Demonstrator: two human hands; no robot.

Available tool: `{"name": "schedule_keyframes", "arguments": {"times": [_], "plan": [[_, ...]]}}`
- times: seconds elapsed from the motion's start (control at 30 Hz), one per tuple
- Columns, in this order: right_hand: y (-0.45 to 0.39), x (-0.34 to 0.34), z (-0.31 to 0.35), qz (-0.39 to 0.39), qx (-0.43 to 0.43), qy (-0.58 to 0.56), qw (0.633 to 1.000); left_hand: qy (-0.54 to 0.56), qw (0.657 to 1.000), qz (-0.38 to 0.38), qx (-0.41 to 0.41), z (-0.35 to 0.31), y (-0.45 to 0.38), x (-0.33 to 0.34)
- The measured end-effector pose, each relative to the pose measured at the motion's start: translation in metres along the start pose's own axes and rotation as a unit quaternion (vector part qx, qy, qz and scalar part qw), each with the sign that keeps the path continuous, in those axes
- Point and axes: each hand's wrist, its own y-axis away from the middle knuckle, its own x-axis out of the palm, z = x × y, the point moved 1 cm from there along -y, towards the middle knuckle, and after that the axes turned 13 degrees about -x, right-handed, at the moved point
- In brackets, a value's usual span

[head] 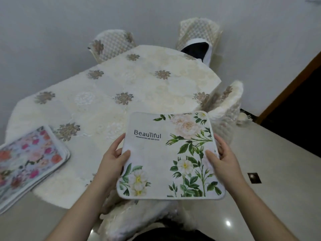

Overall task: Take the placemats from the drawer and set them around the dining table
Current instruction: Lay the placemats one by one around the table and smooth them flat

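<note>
A: Okay, fingers first. Left hand (113,158)?

B: Thumb on top of the white placemat (171,156), left edge, the other fingers (119,141) curled under it. Clamped on the mat.

A: Right hand (224,158)?

B: Same deal on the right edge. Thumb pressed on the printed face, remaining fingers wrapped around and below. Both hands pinch it, mat held flat, slightly tilted, print facing up.

A: Print details?

B: "BeauTiful" in black, a smaller line under it, white and pale pink flowers with green leaves along the right side and lower left corner. Rounded corners, stitched border.

A: Where is it relative to the table (121,87)?

B: Over the near edge, far half above the tablecloth, near half above the chair (139,216) tucked in below. Can't tell if the far edge touches the cloth.

A: Other mats?

B: Stack of placemats (29,162) at the table's left corner, pink and red floral print on the top one, several layered edges showing, partly overhanging the table edge. Well apart from the held mat.

A: Surroundings?

B: Cream tablecloth with brown-grey flower motifs. Two quilted-cover chairs at the far end, left one (111,44) and right one (199,37) with a dark garment draped on it. Another covered chair (225,108) on the right side. Glossy pale floor (278,162), grey wall.
</note>
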Motion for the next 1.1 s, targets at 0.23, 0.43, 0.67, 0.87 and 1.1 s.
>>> {"name": "schedule_keyframes", "arguments": {"times": [0.23,0.43,0.67,0.87,1.1], "plan": [[-0.073,0.023,0.001,0.147,-0.011,-0.029,0.989,0.090,0.989,-0.119,-0.016,0.019,0.022,-0.006],[-0.096,0.083,0.004,0.250,-0.051,-0.010,0.967,0.117,0.967,-0.226,-0.016,0.040,0.040,-0.037],[-0.105,0.168,0.002,0.338,-0.086,0.033,0.936,0.202,0.927,-0.314,-0.023,0.067,0.046,-0.087],[-0.112,0.230,0.002,0.356,-0.114,0.094,0.923,0.199,0.921,-0.330,-0.060,0.084,0.010,-0.133],[-0.133,0.256,-0.028,0.326,-0.098,0.151,0.928,0.131,0.932,-0.330,-0.067,0.081,-0.052,-0.148]]}}
